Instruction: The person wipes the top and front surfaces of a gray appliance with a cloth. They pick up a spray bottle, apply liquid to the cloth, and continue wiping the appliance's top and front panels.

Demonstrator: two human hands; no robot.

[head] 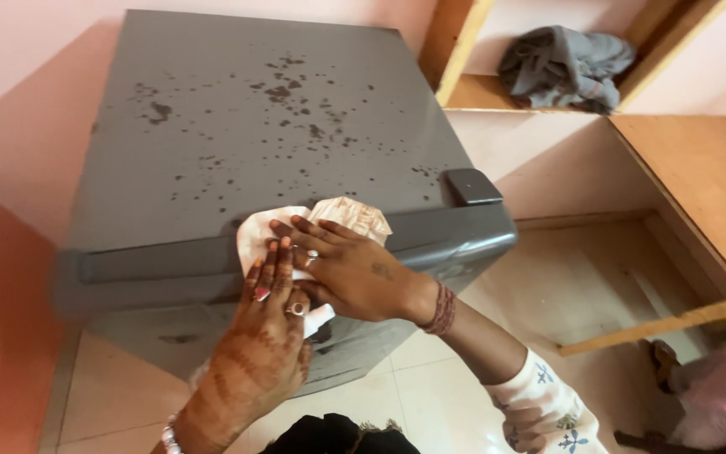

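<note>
While a white cloth (272,237) is pressed flat under both hands at the front edge of the grey cabinet top (237,109), spots lie beyond; right hand (355,265) is nearer than left hand (262,353).

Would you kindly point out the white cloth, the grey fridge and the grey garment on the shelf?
white cloth (255,234), head view, on its bare upper-left part beside the fingers.
grey fridge (237,126), head view, on its spotted top.
grey garment (560,65), head view, on the middle of the heap.
</note>
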